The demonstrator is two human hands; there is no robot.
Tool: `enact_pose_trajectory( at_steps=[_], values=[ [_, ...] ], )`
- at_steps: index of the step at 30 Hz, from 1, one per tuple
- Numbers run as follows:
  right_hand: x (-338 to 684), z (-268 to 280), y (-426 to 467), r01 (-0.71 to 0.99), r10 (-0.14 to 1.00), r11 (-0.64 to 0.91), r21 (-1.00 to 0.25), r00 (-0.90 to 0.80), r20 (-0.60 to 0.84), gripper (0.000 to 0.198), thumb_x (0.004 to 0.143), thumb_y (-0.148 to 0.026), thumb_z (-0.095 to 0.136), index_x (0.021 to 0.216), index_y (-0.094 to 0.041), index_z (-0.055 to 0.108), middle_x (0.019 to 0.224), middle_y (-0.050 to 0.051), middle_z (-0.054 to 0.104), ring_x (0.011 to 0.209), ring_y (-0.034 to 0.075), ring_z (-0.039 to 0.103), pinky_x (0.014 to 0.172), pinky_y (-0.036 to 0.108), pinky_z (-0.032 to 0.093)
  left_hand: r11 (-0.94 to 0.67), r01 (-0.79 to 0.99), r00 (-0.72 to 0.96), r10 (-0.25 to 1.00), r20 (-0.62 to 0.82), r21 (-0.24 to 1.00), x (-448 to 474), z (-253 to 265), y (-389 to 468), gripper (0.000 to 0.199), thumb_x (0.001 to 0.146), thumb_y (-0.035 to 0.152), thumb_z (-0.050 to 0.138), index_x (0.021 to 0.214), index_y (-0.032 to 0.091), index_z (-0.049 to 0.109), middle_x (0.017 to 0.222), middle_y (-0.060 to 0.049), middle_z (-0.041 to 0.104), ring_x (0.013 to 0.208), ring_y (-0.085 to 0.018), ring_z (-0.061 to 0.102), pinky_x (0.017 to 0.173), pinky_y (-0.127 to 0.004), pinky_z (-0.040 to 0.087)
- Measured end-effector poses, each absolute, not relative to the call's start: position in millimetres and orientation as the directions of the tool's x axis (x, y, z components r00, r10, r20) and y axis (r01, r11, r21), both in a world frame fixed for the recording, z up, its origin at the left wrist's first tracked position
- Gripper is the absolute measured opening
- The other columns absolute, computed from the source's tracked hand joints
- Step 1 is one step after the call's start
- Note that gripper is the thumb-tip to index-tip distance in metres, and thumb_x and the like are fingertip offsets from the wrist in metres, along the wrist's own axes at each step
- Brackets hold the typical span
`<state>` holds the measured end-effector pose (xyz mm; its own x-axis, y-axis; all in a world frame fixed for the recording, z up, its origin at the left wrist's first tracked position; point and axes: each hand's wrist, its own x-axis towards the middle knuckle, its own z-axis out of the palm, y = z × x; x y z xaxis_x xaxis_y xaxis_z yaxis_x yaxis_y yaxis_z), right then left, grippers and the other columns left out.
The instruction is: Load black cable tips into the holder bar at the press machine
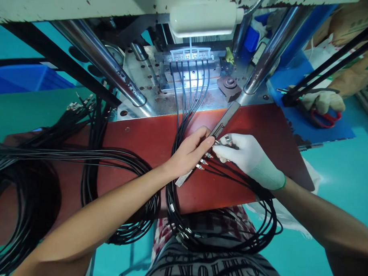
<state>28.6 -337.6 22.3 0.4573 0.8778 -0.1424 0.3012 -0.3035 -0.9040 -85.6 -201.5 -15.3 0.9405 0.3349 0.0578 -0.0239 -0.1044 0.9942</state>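
My bare left hand is closed round a narrow metal bar that lies slantwise over the red board. Several cable ends with small metal connectors stick out along the bar, just below my left thumb. My right hand, in a white glove, pinches a black cable with a metal connector close to the bar. From there black cables run down to a coil at my lap. Farther back, several cables lead into a metal mould with a white moulded strip on it.
Thick steel posts flank the press bed. Coiled black cables cover the left of the red board. Red-handled scissors and a glove lie on a blue surface at right. A white cylinder hangs above the mould.
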Motion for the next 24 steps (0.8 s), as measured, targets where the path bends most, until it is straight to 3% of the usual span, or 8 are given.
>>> enact_pose_trajectory(
  at_steps=[5, 9, 15, 19, 24],
  values=[
    [33.6, 19.4, -345.2, 0.213, 0.851, -0.342, -0.915, 0.483, -0.205, 0.029, 0.090, -0.039, 0.056, 0.074, -0.016, 0.066, 0.076, 0.001, 0.066, 0.074, 0.013, 0.059, 0.065, 0.023, 0.042, 0.096, 0.031, 0.952, 0.301, -0.059, 0.995, -83.7, -15.6, -198.5, 0.036, 0.092, 0.048, 0.053, 0.076, 0.017, 0.047, 0.070, 0.002, 0.045, 0.062, -0.008, 0.040, 0.057, -0.022, 0.034],
    [36.7, 18.3, -345.6, 0.138, 0.812, -0.328, -0.934, 0.547, -0.204, 0.035, 0.095, -0.040, 0.048, 0.082, -0.015, 0.070, 0.080, 0.004, 0.067, 0.072, 0.013, 0.059, 0.066, 0.022, 0.043, 0.202, 0.075, 0.952, 0.277, -0.130, 0.976, -85.5, -16.1, -196.8, 0.037, 0.089, 0.050, 0.057, 0.078, 0.017, 0.048, 0.070, 0.002, 0.050, 0.058, -0.007, 0.042, 0.054, -0.020, 0.034],
    [32.2, 19.3, -341.7, 0.373, 0.860, -0.285, -0.883, 0.507, -0.063, 0.029, 0.089, -0.032, 0.059, 0.066, -0.014, 0.058, 0.065, -0.002, 0.051, 0.066, 0.009, 0.047, 0.060, 0.020, 0.036, 0.222, 0.097, 0.958, 0.242, -0.151, 0.970, -86.9, -16.4, -194.9, 0.037, 0.089, 0.052, 0.056, 0.079, 0.017, 0.048, 0.070, 0.003, 0.051, 0.056, -0.007, 0.043, 0.051, -0.020, 0.033],
    [30.0, 19.2, -339.5, 0.394, 0.857, -0.276, -0.877, 0.514, -0.038, 0.037, 0.090, -0.036, 0.058, 0.062, -0.015, 0.048, 0.061, -0.004, 0.040, 0.062, 0.008, 0.038, 0.055, 0.020, 0.031, 0.137, 0.070, 0.966, 0.237, -0.101, 0.988, -86.6, -15.9, -194.9, 0.035, 0.092, 0.049, 0.052, 0.079, 0.017, 0.046, 0.069, 0.003, 0.048, 0.058, -0.008, 0.041, 0.054, -0.022, 0.033],
    [27.3, 13.5, -340.9, 0.450, 0.831, -0.298, -0.842, 0.557, 0.003, 0.037, 0.089, -0.031, 0.058, 0.059, -0.015, 0.043, 0.059, -0.004, 0.036, 0.061, 0.007, 0.036, 0.054, 0.021, 0.028, -0.191, -0.039, 0.961, 0.260, 0.089, 0.981, -86.8, -14.4, -198.8, 0.030, 0.095, 0.041, 0.049, 0.077, 0.018, 0.040, 0.071, 0.003, 0.039, 0.065, -0.010, 0.036, 0.060, -0.024, 0.032]
  ],
)
